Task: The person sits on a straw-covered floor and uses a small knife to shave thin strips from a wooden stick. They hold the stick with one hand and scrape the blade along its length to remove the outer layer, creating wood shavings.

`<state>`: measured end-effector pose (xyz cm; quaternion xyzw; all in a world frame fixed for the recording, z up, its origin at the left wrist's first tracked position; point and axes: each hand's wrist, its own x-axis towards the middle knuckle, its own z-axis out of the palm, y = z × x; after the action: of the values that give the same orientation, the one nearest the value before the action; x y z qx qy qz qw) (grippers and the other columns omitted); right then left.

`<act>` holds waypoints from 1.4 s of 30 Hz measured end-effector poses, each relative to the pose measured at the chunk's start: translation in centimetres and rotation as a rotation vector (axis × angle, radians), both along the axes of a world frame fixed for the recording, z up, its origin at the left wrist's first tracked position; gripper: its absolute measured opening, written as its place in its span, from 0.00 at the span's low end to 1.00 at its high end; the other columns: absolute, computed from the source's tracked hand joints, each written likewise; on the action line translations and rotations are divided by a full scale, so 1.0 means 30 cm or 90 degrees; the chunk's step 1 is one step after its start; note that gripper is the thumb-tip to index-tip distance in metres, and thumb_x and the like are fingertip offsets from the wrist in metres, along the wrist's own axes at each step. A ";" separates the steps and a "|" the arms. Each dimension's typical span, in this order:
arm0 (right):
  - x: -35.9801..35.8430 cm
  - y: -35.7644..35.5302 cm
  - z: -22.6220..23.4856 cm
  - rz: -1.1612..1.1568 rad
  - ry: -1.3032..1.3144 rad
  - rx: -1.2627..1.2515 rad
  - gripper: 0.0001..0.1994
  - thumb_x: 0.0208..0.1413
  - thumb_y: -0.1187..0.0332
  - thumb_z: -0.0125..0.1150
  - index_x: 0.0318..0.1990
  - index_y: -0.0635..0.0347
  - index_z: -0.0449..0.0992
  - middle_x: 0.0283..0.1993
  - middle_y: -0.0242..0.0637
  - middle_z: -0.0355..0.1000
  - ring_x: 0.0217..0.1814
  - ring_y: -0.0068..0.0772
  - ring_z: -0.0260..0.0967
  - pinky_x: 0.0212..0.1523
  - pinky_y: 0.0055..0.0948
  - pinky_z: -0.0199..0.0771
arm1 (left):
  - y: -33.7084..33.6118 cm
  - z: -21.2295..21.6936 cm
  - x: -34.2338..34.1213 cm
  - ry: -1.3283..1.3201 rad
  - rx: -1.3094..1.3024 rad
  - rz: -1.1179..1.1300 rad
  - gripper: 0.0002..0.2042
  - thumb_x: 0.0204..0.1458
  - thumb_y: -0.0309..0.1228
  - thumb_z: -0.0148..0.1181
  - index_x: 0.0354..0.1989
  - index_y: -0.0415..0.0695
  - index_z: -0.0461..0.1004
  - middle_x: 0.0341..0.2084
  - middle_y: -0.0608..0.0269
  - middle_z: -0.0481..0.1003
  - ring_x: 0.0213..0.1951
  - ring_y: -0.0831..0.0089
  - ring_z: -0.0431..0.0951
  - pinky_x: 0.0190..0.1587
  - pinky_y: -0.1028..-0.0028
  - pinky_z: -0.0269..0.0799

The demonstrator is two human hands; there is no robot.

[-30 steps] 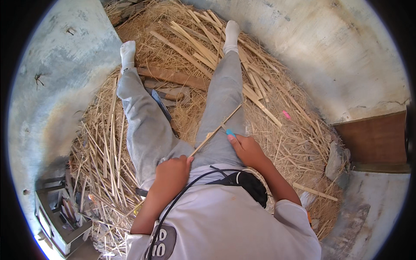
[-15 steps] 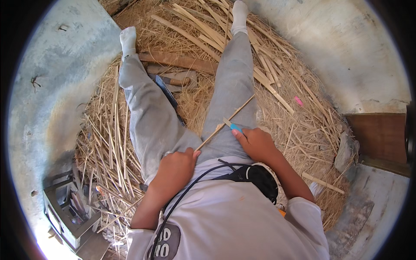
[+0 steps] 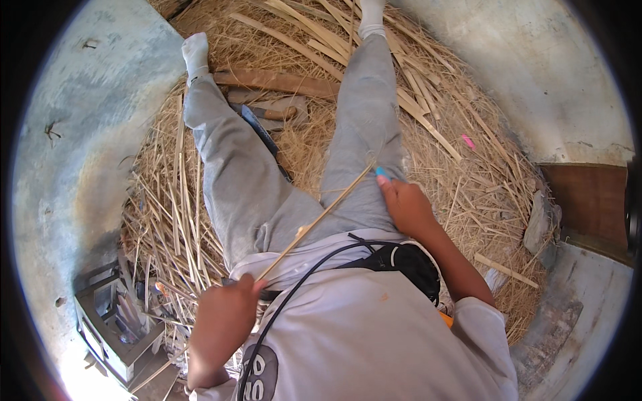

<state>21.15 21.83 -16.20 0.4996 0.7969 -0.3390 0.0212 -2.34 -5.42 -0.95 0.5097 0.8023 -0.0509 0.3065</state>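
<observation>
My left hand (image 3: 227, 314) is closed on the near end of a thin bamboo strip (image 3: 328, 210), beside my left hip. The strip slants up and away over my lap, and a pale curl of shaving clings to it partway along. My right hand (image 3: 409, 208), above my right thigh, grips a small knife with a blue handle (image 3: 380, 172). The knife is at the strip's far end; its blade is hard to make out there. My legs in grey trousers stretch out on both sides.
Between my legs lie a large dark-bladed knife (image 3: 259, 130) with a wooden handle and a wooden plank (image 3: 277, 81). Bamboo strips (image 3: 421, 120) and shavings cover the floor. A grey frame-like box (image 3: 110, 321) stands at lower left. Pale walls curve around.
My left hand has drawn back toward my left hip, pulling the strip with it. The knife in my right hand now meets the strip at its far end instead of midway.
</observation>
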 end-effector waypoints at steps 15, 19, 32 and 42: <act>-0.586 0.124 -0.138 0.383 0.121 0.189 0.24 0.66 0.48 0.56 0.39 0.65 0.80 0.39 0.54 0.78 0.44 0.57 0.78 0.44 0.48 0.77 | 0.003 0.069 -0.199 0.227 0.407 0.458 0.18 0.70 0.34 0.52 0.63 0.42 0.77 0.35 0.44 0.82 0.29 0.66 0.81 0.32 0.65 0.74; -0.681 0.122 -0.371 0.624 -0.063 0.223 0.23 0.66 0.49 0.57 0.41 0.64 0.82 0.44 0.50 0.78 0.44 0.56 0.78 0.46 0.51 0.78 | 0.045 0.021 -0.228 0.224 0.496 0.409 0.17 0.69 0.32 0.54 0.62 0.41 0.77 0.24 0.53 0.75 0.22 0.67 0.73 0.27 0.66 0.67; -1.072 0.145 -0.630 0.375 -0.086 0.389 0.21 0.58 0.61 0.66 0.55 0.60 0.75 0.57 0.45 0.75 0.64 0.45 0.71 0.56 0.42 0.72 | 0.007 -0.200 -0.211 -0.016 0.332 0.525 0.16 0.69 0.32 0.55 0.60 0.41 0.78 0.24 0.46 0.76 0.22 0.61 0.74 0.28 0.65 0.69; -1.047 0.425 -0.340 0.477 -0.114 0.084 0.24 0.58 0.52 0.66 0.51 0.63 0.77 0.48 0.51 0.79 0.55 0.49 0.77 0.54 0.44 0.76 | -0.053 -0.514 -0.179 -0.026 0.511 0.600 0.18 0.73 0.36 0.46 0.58 0.37 0.77 0.20 0.66 0.70 0.22 0.78 0.64 0.28 0.77 0.61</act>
<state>-10.28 34.59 -26.39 0.2021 0.9392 -0.2108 0.1805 -7.69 -6.99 -16.38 0.1770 0.8917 0.4054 0.0958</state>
